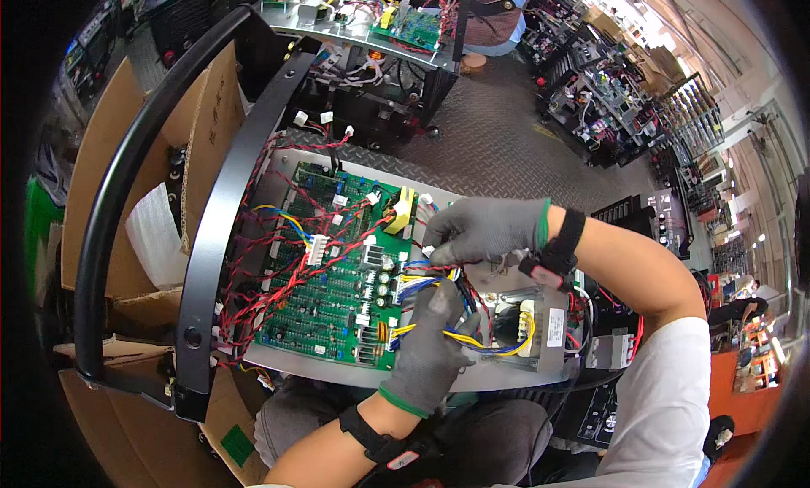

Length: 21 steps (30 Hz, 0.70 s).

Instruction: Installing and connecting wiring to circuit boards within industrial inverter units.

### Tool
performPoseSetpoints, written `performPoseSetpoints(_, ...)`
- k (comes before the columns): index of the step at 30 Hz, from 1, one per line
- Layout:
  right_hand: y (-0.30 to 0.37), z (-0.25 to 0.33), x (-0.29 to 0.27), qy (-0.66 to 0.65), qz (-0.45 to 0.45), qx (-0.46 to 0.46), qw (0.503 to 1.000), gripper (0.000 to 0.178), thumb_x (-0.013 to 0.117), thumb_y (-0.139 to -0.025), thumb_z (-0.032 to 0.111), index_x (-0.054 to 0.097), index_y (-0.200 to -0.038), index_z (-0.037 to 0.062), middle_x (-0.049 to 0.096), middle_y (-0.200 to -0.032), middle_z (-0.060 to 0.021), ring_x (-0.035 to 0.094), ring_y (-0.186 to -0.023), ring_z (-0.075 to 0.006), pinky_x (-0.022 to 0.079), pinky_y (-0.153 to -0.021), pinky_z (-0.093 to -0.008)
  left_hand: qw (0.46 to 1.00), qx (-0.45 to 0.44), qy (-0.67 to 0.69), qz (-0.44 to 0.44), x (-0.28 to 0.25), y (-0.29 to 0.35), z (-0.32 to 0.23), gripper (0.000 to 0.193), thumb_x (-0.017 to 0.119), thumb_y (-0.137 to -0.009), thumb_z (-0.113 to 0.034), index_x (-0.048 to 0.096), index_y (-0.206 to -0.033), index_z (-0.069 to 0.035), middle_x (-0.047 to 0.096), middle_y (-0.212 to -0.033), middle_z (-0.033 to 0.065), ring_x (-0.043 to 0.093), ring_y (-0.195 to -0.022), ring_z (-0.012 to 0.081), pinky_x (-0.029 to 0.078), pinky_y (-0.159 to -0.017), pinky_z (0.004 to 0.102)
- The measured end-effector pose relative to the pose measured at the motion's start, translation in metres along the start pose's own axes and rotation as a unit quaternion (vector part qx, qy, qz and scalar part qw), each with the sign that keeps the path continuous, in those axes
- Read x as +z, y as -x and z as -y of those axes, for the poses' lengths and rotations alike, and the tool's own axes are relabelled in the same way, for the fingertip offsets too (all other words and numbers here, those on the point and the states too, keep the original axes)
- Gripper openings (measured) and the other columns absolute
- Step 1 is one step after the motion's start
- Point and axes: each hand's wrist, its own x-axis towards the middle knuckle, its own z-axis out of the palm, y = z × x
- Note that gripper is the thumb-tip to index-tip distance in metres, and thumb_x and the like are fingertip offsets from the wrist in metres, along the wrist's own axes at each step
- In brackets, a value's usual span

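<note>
A green circuit board (329, 307) full of components lies on a metal chassis plate (489, 378) in front of me. My left hand (426, 345), in a grey glove, is closed around a bundle of blue, white and yellow wires (418, 281) at the board's right edge. Just above it, my gloved right hand (489, 228) has its fingers curled and pinched together. A small white piece (428, 252) shows at its fingertips; what the fingers grip is mostly hidden. Yellow and blue wires (481, 346) run from below the left hand to a white connector at the right.
Red wires (278, 298) with a loose white multi-pin connector (317, 250) spread over the board. A black curved handle (126, 176) and a cardboard box (202, 125) stand at the left. Another open chassis (363, 41) is behind; shelving with machines (607, 91) stands farther right.
</note>
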Motion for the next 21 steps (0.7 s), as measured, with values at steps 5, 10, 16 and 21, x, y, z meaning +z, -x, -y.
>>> performPoseSetpoints(5, 0.006, -0.002, 0.01, -0.138, -0.015, 0.105, 0.985, 0.037, 0.061, -0.086, 0.032, 0.061, -0.107, 0.0016, 0.065, -0.089, -0.0095, 0.06, -0.083, -0.0167, 0.048, -0.074, -0.0307, 0.967, -0.084, 0.206, -0.12, 0.011, -0.01, -0.012, 0.04, 0.047, -0.096, -0.041, 0.047, -0.124, -0.011, 0.053, -0.115, 0.0049, 0.052, -0.11, 0.0162, 0.046, -0.093, 0.0349)
performPoseSetpoints(10, 0.003, -0.005, 0.013, -0.066, -0.056, -0.041, 0.995, 0.035, 0.06, -0.088, 0.032, 0.062, -0.108, 0.0035, 0.061, -0.083, -0.0061, 0.058, -0.076, -0.0117, 0.047, -0.066, -0.0284, 0.945, -0.077, 0.296, -0.116, 0.011, -0.02, -0.009, 0.033, 0.044, -0.099, -0.036, 0.051, -0.116, -0.008, 0.057, -0.107, 0.0056, 0.058, -0.101, 0.0153, 0.05, -0.09, 0.0333)
performPoseSetpoints(16, 0.013, -0.006, 0.015, -0.174, -0.069, 0.121, 0.975, 0.032, 0.055, -0.092, 0.032, 0.063, -0.106, 0.0045, 0.058, -0.069, -0.003, 0.055, -0.059, -0.0091, 0.047, -0.053, -0.0287, 0.968, -0.072, 0.193, -0.142, 0.007, -0.024, -0.003, 0.027, 0.045, -0.098, -0.023, 0.05, -0.117, -0.005, 0.057, -0.108, 0.0051, 0.058, -0.1, 0.0146, 0.051, -0.087, 0.0281)
performPoseSetpoints(21, 0.008, -0.01, 0.016, -0.178, -0.101, 0.177, 0.963, 0.032, 0.055, -0.093, 0.027, 0.062, -0.111, 0.0011, 0.058, -0.072, 0.0016, 0.052, -0.061, -0.005, 0.046, -0.057, -0.0216, 0.949, -0.11, 0.247, -0.162, 0.007, -0.018, -0.006, 0.021, 0.05, -0.094, -0.023, 0.056, -0.107, -0.007, 0.06, -0.093, 0.0047, 0.059, -0.089, 0.014, 0.052, -0.076, 0.0281)
